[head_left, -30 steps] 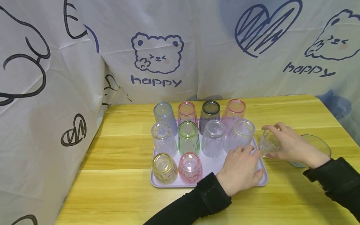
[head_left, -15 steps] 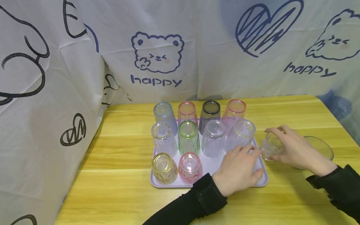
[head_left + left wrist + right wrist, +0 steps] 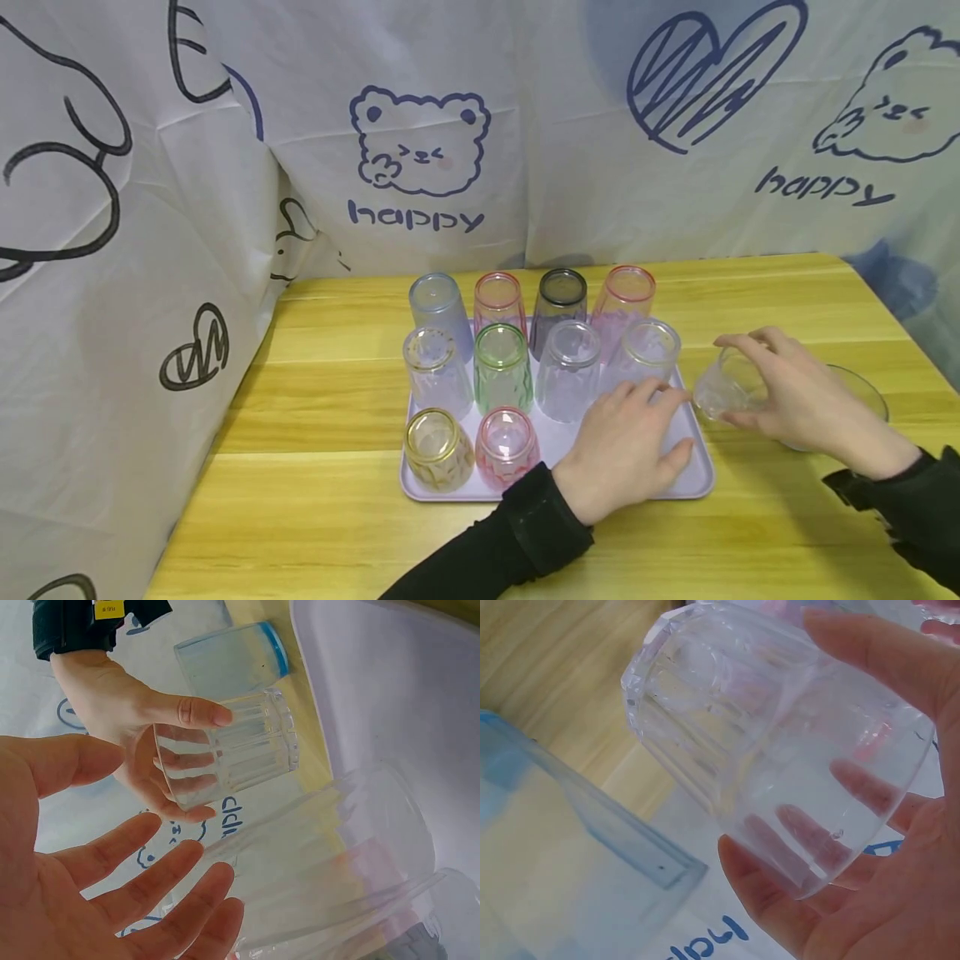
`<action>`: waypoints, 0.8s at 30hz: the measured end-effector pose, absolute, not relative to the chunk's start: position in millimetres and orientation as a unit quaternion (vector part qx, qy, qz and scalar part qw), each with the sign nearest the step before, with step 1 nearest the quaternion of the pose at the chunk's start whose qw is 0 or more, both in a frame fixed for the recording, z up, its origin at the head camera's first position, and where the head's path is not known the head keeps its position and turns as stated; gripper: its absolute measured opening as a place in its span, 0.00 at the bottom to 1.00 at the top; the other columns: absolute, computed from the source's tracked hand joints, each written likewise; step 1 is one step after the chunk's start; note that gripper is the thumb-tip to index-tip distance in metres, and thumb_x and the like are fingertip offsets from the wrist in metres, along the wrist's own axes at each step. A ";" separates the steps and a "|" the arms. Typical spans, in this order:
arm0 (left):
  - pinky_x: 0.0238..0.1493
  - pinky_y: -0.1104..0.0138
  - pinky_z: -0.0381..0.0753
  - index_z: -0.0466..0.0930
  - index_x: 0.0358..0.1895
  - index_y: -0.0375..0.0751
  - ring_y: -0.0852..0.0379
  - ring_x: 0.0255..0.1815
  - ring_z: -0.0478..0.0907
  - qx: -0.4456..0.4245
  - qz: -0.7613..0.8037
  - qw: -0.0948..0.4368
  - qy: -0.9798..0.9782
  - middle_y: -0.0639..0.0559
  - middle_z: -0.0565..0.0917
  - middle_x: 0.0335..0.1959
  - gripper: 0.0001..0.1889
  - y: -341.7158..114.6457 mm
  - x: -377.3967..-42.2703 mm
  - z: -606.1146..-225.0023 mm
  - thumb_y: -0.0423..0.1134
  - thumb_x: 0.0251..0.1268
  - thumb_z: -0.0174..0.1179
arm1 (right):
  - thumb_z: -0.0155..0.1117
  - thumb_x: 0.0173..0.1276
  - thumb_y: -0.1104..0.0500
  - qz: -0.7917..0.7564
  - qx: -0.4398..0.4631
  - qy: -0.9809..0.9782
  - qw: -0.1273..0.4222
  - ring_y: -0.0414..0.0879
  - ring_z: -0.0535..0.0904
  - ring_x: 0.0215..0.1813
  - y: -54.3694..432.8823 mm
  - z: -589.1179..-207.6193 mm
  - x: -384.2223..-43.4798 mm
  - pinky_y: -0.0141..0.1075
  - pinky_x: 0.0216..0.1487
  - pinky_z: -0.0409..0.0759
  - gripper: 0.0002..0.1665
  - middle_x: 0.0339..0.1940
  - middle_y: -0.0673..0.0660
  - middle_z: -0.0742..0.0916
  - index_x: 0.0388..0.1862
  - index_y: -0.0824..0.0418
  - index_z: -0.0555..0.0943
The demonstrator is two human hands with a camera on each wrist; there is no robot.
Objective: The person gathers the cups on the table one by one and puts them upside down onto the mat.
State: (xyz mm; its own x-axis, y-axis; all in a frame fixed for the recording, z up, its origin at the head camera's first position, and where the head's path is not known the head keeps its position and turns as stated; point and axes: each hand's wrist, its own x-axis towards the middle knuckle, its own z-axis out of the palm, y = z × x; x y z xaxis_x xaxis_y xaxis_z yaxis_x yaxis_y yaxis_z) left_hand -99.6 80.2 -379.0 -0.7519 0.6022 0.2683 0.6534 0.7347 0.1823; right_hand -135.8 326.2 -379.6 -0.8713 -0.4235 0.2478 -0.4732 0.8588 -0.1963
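My right hand holds a clear glass tumbler just beyond the tray's right edge. In the right wrist view the thumb lies on one side of this tumbler and the fingers on the other, its faceted base pointing away from the palm. My left hand hovers over the right part of the lilac tray. Its fingers are spread and touch nothing in the left wrist view. Upside-down glasses stand in rows on the tray, among them a green one and a clear one near the left hand.
A larger clear vessel with a bluish base stands right of the tray, partly behind the right hand. On the tray's front row are a yellow-rimmed glass and a pink one. A printed cloth hangs behind the wooden table.
My right hand has drawn slightly rightward with the tumbler, which now tilts more. The left hand has shifted a little left over the tray. The glasses on the tray have stayed put.
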 end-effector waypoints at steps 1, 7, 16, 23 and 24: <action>0.51 0.69 0.84 0.77 0.64 0.53 0.59 0.52 0.83 -0.339 -0.136 0.098 -0.926 0.58 0.82 0.58 0.24 79.5 -99.8 -378.6 0.55 0.67 0.61 | 0.89 0.34 0.56 0.127 0.235 -0.958 0.104 0.62 0.80 0.42 326.1 -378.6 -135.2 0.54 0.33 0.80 0.54 0.47 0.70 0.80 0.64 0.63 0.74; 0.49 0.69 0.83 0.77 0.63 0.53 0.59 0.53 0.82 -0.331 -0.153 0.111 -0.924 0.58 0.81 0.59 0.24 73.7 -99.7 -374.2 0.53 0.67 0.62 | 0.89 0.34 0.57 0.129 0.207 -0.963 0.116 0.64 0.79 0.42 322.9 -368.9 -131.1 0.54 0.32 0.80 0.56 0.50 0.72 0.79 0.65 0.62 0.73; 0.54 0.69 0.82 0.78 0.61 0.51 0.59 0.54 0.82 -0.318 -0.194 0.145 -0.916 0.57 0.82 0.58 0.22 63.8 -101.2 -363.3 0.51 0.67 0.62 | 0.88 0.28 0.63 0.171 0.184 -0.944 0.216 0.67 0.74 0.48 315.9 -356.4 -129.9 0.59 0.39 0.76 0.58 0.51 0.74 0.76 0.65 0.67 0.72; 0.51 0.71 0.82 0.80 0.57 0.50 0.60 0.51 0.82 -0.308 -0.254 0.193 -0.896 0.58 0.82 0.53 0.19 53.9 -102.5 -355.1 0.47 0.64 0.64 | 0.86 0.33 0.64 0.243 0.160 -0.918 0.271 0.63 0.74 0.50 309.3 -350.7 -127.4 0.22 0.49 0.64 0.57 0.55 0.73 0.76 0.67 0.67 0.72; 0.53 0.71 0.81 0.80 0.57 0.50 0.59 0.52 0.82 -0.306 -0.261 0.196 -0.894 0.58 0.83 0.54 0.19 52.1 -102.8 -353.8 0.46 0.64 0.65 | 0.87 0.38 0.59 0.259 0.157 -0.911 0.279 0.61 0.74 0.51 307.9 -350.4 -127.2 0.18 0.51 0.63 0.55 0.56 0.73 0.75 0.68 0.66 0.72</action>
